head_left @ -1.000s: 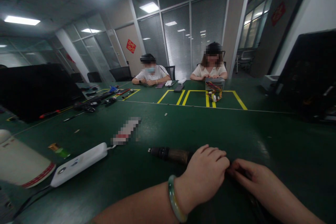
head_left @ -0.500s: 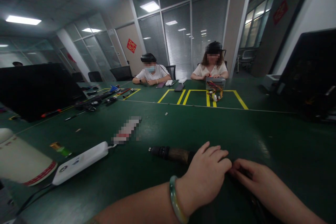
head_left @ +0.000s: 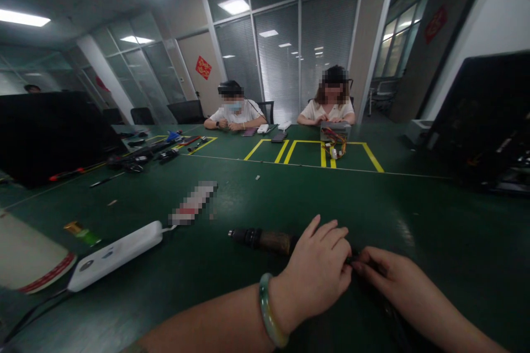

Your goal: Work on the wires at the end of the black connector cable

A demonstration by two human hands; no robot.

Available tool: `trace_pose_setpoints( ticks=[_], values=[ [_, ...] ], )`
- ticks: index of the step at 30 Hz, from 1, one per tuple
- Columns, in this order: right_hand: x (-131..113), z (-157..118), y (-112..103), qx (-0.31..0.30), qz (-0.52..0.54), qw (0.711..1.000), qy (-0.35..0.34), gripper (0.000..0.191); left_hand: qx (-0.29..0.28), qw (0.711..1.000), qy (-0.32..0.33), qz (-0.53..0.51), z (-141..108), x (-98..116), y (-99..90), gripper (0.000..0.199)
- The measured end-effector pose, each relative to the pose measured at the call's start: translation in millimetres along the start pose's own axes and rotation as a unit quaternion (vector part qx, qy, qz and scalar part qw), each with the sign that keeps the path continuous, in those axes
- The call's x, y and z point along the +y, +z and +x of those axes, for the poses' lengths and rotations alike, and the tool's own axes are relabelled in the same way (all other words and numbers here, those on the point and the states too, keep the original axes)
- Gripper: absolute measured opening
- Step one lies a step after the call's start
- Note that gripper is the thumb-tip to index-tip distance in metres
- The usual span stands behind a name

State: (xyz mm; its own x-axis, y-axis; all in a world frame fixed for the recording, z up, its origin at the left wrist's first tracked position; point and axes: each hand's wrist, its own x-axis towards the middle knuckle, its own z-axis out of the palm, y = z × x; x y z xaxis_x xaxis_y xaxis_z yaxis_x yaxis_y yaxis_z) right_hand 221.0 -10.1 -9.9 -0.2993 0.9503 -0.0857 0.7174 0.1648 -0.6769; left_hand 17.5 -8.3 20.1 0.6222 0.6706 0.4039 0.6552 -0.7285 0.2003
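A slim rod-shaped tool [head_left: 275,242] lies in front of me, with a black chuck-like nose, a small metal tip and a brown mottled barrel. My left hand [head_left: 318,259], a green bangle at its wrist, is closed over the tool's rear part and hides it. Close by on the right, my right hand [head_left: 389,273] pinches a thin dark piece, seemingly a cord, at the tool's tail end. The fingertips of both hands nearly meet there. A dark strip, perhaps the same cord, runs down below my right hand and is hard to make out.
On the green table [head_left: 199,281] are a white power bank [head_left: 116,256], a small green bottle [head_left: 83,233] and a cream container [head_left: 28,253]. Dark monitors [head_left: 53,138] flank both sides. Tools and cables lie far left. Two people sit opposite, one with a grey wired box [head_left: 335,130].
The view has shifted slightly, so most things sit a little further left. My hands stay together at the tool's tail, and a dark piece between my fingertips shows more clearly.
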Motion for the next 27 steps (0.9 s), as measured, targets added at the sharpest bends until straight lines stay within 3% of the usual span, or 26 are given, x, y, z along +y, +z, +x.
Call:
trace_pose_setpoints(
  ticks=[17, 22, 27],
  values=[
    [-9.7, -2.8, -5.4, -0.014, -0.004, 1.0, 0.009, 0.028, -0.025, 0.999, 0.012, 0.02, -0.4, -0.4, -1.3, 0.013],
    [-11.3, -3.0, -5.1, -0.012, -0.003, 1.0, 0.012, 0.028, -0.013, 1.0, -0.02, 0.019, 0.2, 1.3, -0.7, 0.014],
    [-13.5, -3.5, -6.1, -0.012, -0.001, 1.0, 0.007, 0.028, -0.024, 0.999, 0.011, 0.02, 0.1, 0.2, -0.4, 0.012]
  ],
)
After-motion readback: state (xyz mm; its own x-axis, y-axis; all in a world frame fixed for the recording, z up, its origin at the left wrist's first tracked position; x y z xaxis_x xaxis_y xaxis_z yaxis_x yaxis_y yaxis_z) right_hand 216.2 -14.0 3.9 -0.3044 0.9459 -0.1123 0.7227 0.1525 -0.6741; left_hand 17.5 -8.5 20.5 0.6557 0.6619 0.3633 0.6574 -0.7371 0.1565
